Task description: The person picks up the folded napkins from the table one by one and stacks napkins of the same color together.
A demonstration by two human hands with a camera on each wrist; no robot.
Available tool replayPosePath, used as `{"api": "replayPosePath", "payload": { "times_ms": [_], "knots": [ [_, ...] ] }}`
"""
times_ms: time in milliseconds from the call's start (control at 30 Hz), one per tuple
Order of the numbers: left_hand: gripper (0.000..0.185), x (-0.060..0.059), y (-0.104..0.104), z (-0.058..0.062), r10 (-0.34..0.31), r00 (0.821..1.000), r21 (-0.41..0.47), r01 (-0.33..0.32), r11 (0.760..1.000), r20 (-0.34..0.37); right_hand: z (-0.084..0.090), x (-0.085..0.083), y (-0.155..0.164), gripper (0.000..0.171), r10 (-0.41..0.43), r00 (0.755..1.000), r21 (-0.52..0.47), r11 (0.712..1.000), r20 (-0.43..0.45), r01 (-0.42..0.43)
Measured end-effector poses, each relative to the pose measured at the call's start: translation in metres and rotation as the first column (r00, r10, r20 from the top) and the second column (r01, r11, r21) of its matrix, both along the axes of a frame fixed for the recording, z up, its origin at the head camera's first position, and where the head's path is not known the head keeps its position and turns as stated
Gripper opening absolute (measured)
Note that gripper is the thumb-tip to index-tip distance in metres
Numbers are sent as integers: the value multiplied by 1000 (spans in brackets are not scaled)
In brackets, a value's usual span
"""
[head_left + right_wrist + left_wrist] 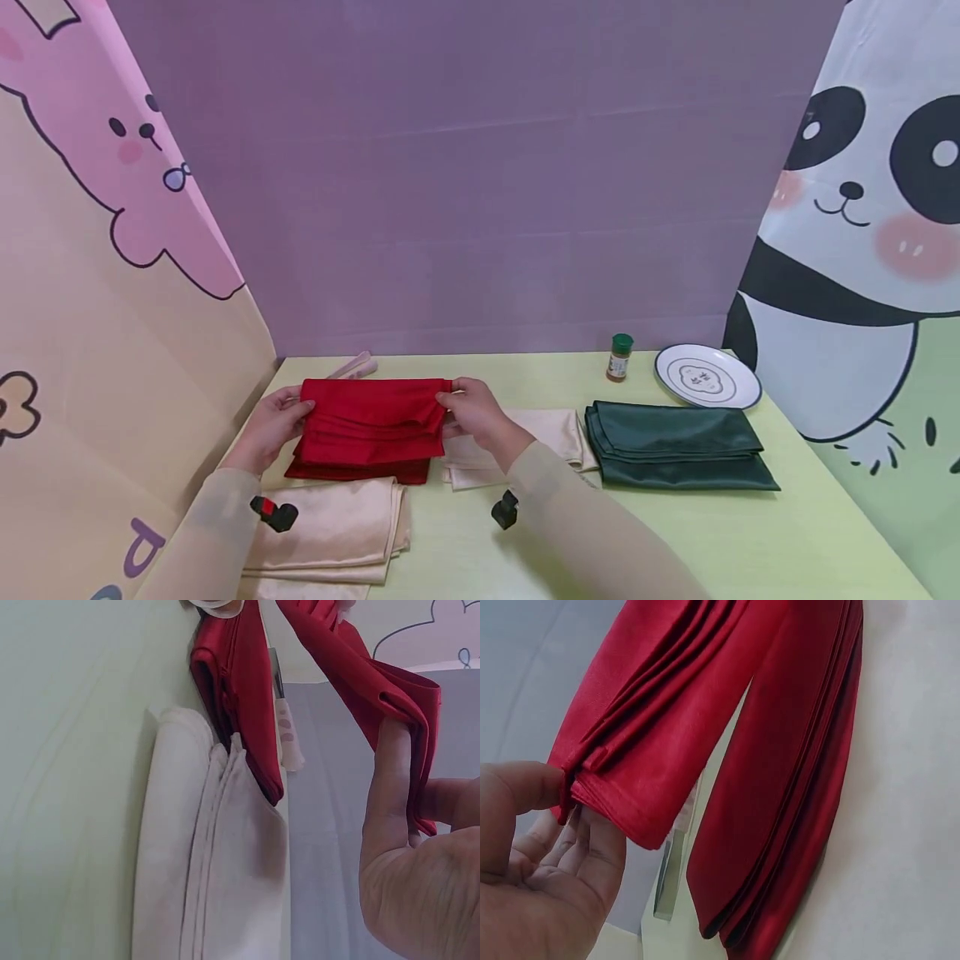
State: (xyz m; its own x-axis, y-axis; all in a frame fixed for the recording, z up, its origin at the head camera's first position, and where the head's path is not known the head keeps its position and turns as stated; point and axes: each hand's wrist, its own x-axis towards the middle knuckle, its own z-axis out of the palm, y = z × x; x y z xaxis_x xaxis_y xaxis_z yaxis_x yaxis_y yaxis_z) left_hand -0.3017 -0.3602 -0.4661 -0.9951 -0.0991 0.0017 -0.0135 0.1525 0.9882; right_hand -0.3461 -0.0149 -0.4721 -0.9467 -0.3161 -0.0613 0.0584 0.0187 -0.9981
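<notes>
Both hands hold up a folded red satin cloth (375,412) by its two ends. My left hand (273,423) pinches the left end between thumb and fingers, and my right hand (480,412) pinches the right end, its fingers partly behind the fabric. Below the lifted cloth lies a second folded red cloth (360,471), which shows in the left wrist view as a thick layered stack (780,787). In the right wrist view a gap separates the raised red cloth (360,682) from the lower red one (240,697).
Folded cream cloths (322,525) lie at the front left, more cream cloth (551,433) near the right forearm. Folded dark green cloths (675,446) lie on the right. Behind stand a green-capped jar (619,358) and a white plate (708,377); a pink-handled utensil (356,365) lies back left.
</notes>
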Motion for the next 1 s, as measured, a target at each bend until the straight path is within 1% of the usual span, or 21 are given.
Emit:
{"api": "replayPosePath", "payload": {
  "times_ms": [133, 300, 533, 700, 1000],
  "knots": [
    [41, -3, -3, -3, 17, 1000, 7, -17, 1000, 3, -4, -3, -6, 16, -3, 1000, 12, 1000, 11, 3],
    [45, -3, -7, -10, 47, 999, -11, -47, 999, 15, -10, -3, -15, 14, 20, 999, 14, 1000, 33, -21],
    [45, -5, -9, -20, 103, 994, -28, -103, 994, 34, -18, -2, -21, 16, 38, 997, -1, 999, 64, -38],
    [46, -6, -10, -25, 118, 992, -43, -116, 992, 43, -24, -1, -22, 17, 37, 996, 12, 999, 81, -38],
    [46, -8, -13, -33, 133, 991, -124, -129, 984, 28, -27, 0, -26, 35, 50, 991, -5, 999, 122, -50]
  ]
}}
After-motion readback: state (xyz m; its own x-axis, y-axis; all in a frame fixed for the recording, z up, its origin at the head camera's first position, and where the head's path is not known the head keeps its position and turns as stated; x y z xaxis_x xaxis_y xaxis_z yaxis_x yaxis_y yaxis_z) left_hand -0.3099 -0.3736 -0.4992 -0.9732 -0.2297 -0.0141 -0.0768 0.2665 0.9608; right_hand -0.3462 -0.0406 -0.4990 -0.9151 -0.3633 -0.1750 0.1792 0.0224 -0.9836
